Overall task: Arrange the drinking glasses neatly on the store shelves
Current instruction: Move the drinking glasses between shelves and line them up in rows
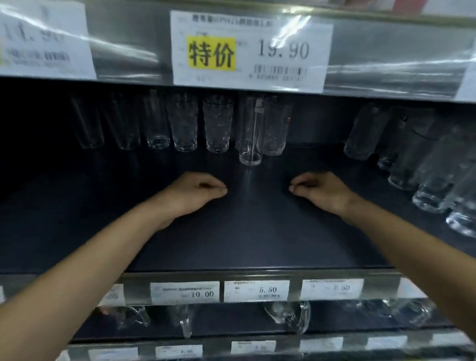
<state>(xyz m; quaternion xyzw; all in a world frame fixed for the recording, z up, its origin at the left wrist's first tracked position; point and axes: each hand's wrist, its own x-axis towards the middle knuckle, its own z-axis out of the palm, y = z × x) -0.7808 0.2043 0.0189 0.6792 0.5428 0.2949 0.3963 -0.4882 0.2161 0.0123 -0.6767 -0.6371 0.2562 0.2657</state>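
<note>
A dark shelf (226,236) holds a row of clear drinking glasses (184,122) along its back. One tall smooth glass (252,133) stands a little forward of that row, at the centre. More clear glasses (430,178) run in a line down the right side. My left hand (196,190) and my right hand (321,191) are both over the bare shelf just in front of the tall glass, a gap between them. Their fingers are curled inward and hold nothing. Neither hand touches a glass.
The upper shelf edge (383,58) hangs low overhead with a large price label (250,50) reading 19.90. Small price tags (256,291) line the front rail. Glass mugs (289,312) stand on the shelf below.
</note>
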